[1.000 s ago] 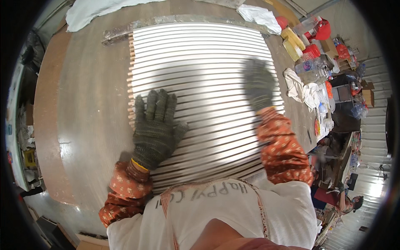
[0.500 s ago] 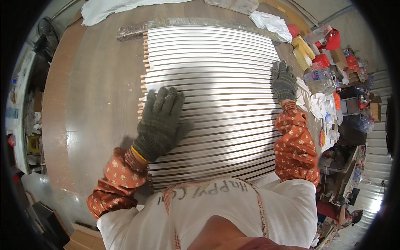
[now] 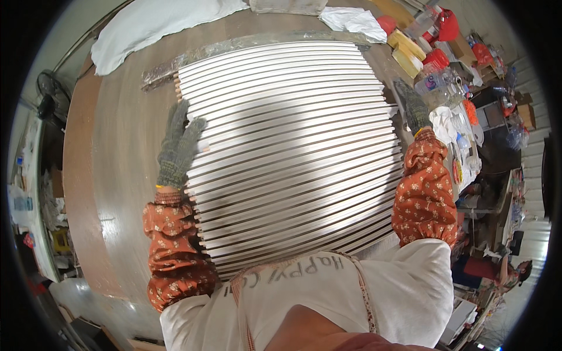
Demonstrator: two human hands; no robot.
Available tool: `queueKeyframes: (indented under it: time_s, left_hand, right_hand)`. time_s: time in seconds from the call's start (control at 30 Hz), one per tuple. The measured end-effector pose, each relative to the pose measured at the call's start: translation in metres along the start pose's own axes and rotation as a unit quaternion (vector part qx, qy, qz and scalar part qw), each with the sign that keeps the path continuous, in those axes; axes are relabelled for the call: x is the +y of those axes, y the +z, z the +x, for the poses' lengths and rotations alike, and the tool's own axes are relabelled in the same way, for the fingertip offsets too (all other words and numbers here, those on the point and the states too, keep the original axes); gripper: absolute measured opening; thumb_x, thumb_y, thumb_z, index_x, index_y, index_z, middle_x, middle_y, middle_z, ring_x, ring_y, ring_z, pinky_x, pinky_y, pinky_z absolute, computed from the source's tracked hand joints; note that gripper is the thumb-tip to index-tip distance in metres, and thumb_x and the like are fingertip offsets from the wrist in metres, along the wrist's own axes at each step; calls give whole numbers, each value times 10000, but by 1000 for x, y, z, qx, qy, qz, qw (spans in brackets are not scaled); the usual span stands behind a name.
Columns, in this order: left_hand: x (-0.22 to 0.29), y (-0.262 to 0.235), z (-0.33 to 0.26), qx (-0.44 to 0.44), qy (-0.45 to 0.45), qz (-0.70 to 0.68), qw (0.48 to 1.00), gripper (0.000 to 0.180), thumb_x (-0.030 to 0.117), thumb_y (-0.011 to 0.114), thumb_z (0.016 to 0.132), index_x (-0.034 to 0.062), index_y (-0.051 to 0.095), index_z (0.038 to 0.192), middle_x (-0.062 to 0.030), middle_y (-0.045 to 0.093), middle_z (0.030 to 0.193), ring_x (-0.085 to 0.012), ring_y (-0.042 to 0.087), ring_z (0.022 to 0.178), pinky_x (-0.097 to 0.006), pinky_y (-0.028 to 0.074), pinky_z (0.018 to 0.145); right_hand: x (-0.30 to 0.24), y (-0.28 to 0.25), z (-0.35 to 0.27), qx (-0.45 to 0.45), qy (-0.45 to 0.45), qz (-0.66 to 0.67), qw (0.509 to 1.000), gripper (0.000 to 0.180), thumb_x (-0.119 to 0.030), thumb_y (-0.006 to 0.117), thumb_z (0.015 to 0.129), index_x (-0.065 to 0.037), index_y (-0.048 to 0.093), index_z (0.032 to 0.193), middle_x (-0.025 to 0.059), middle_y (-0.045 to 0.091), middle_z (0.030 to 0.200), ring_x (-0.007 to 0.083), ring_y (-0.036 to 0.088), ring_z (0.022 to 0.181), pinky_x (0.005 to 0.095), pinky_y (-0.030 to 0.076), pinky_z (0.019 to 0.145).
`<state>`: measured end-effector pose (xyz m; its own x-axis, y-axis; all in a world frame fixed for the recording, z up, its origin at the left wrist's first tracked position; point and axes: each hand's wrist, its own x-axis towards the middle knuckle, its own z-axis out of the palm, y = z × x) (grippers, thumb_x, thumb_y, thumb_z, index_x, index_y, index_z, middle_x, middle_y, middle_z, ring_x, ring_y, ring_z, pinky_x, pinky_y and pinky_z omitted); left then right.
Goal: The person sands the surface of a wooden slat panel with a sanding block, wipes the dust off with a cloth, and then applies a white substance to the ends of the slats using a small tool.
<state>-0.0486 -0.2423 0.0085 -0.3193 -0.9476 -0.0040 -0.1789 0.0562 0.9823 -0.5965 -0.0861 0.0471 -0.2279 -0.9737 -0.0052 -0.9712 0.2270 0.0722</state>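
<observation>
Many long white rods [image 3: 287, 158] lie side by side across the table, with brownish tips showing at their left ends and dark gaps between them. My left hand [image 3: 177, 149], in a dark green knitted glove, stands edge-on against the left ends, fingers outstretched and pointing away from me. At the far right ends, my right hand [image 3: 414, 108] in a matching glove is also straight-fingered, just beside the rods; whether it touches them I cannot tell. One rod near it juts out slightly past its neighbours. Neither hand grips anything.
Behind the rods lies a long bar in clear film [image 3: 167, 71]. White cloth [image 3: 158, 29] rests at the back left of the wooden table [image 3: 126, 164]. Bottles, yellow packs [image 3: 405, 54] and red items crowd the right edge. A black fan [image 3: 51, 96] stands left; another person [image 3: 494, 272] is at lower right.
My left hand has moved from on top of the rods to their left ends. My right hand has slid off the rods to the right. The view has shifted and turned slightly.
</observation>
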Motion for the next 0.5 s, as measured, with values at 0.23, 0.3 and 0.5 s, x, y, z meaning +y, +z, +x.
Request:
queueKeyframes:
  time_s: [0.23,0.3,0.5]
  left_hand:
    - [-14,-6,1,-12,48,20,999,626,264,590,932,19,348,1455,-130,370,1468,-208,390,1303,-328,323,1089]
    - [-25,-7,3,-5,54,66,996,631,303,581,938,30,348,1457,-145,357,1481,-231,358,1342,-344,309,1103]
    - [-36,-8,9,3,91,184,979,653,405,534,951,81,321,1476,-214,314,1502,-343,281,1403,-409,238,1144]
  right_hand:
    - [30,45,6,67,97,480,869,629,-140,681,795,-28,459,1373,124,520,1372,232,494,1259,322,358,1072]
    - [-20,9,-4,42,88,228,969,548,-202,641,844,-20,496,1340,132,559,1326,232,524,1224,334,385,1039]
    - [-21,41,21,91,158,514,838,488,-326,574,938,-24,534,1320,129,612,1244,199,565,1123,311,417,973]
